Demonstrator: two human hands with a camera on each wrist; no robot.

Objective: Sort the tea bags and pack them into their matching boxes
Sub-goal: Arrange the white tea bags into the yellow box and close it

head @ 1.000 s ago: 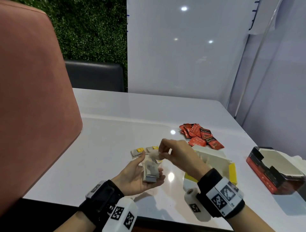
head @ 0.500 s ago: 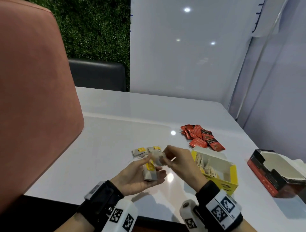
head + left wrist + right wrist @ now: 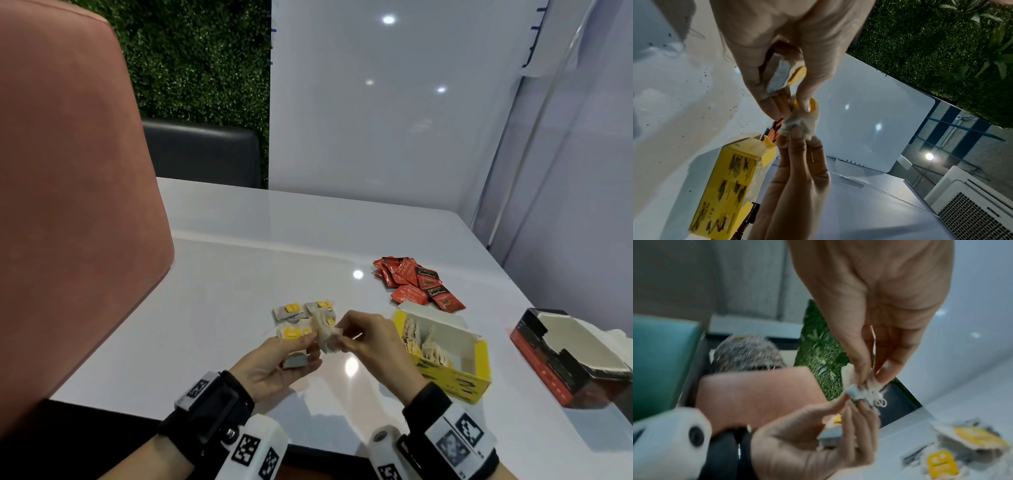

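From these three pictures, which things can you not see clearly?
- Red-black box: head view, the right edge cuts it off.
- Tea bags in the left hand: its fingers cover most of the stack.
- Print on the red sachets: too small.
- Right wrist view: motion blur smears the loose yellow-tag tea bags.

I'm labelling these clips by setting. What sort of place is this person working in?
Probably an office lounge or meeting nook rather than a home kitchen: a glossy white table, padded chairs around it, an artificial green plant wall beside white partition panels, and a ceiling air-conditioner.
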